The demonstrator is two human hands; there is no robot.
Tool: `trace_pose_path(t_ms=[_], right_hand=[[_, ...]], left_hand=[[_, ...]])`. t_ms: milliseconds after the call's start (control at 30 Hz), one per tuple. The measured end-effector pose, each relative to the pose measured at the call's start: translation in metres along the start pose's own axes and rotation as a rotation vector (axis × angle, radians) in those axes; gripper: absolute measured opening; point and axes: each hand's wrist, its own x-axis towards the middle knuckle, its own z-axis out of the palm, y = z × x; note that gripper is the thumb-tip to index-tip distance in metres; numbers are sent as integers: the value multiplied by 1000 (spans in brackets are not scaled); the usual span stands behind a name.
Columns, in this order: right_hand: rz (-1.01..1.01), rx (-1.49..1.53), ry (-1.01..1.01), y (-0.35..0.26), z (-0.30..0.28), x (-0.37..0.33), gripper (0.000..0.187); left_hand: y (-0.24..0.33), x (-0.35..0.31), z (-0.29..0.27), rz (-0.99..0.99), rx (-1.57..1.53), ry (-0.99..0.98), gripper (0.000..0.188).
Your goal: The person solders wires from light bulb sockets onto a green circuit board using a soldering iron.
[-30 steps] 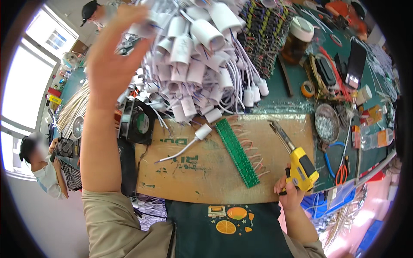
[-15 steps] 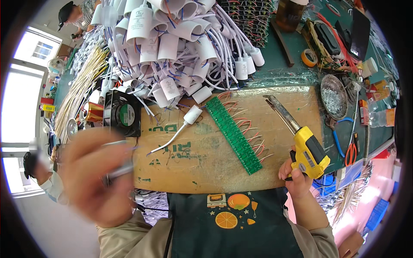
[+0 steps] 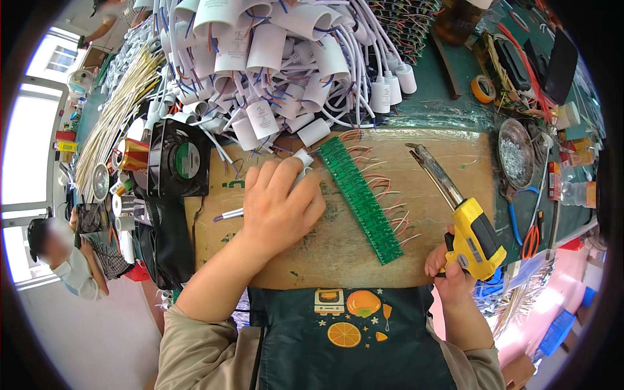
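My right hand (image 3: 450, 265) grips the handle of a yellow and black soldering gun (image 3: 478, 239), its metal tip pointing to the far left over the board. My left hand (image 3: 286, 198) is closed around a white lamp holder (image 3: 303, 156), whose top shows past the fingers. The fingertips are partly hidden. From beneath that hand the end of a white cable (image 3: 230, 214) sticks out to the left. Between my hands lies a long green circuit board strip (image 3: 361, 200), slanting across the brown work board (image 3: 305, 260). Red and white wires (image 3: 389, 192) stand out along its right edge.
A large heap of white lamp holders (image 3: 260, 58) rises behind the board. A black fan (image 3: 179, 159) stands at its left. To the right are a metal dish of bits (image 3: 516, 153), orange scissors (image 3: 531, 244) and orange tape (image 3: 483, 89). Another person (image 3: 71, 257) is at far left.
My left hand has come from the left edge of the board to the lamp holder lying there and closed on it. My right hand still holds the soldering gun in nearly the same place.
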Motion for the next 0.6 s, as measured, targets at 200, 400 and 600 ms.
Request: trace_pose_path(t_ms=[200, 400, 600], right_hand=[[15, -43, -26, -3, 10, 4, 85], [133, -24, -106, -9, 23, 9, 86], [227, 169, -181, -15, 49, 18, 77]], left_hand=[[2, -3, 14, -29, 28, 53, 24], [3, -2, 19, -106, -25, 54, 23], [6, 0, 15, -102, 14, 35, 23]])
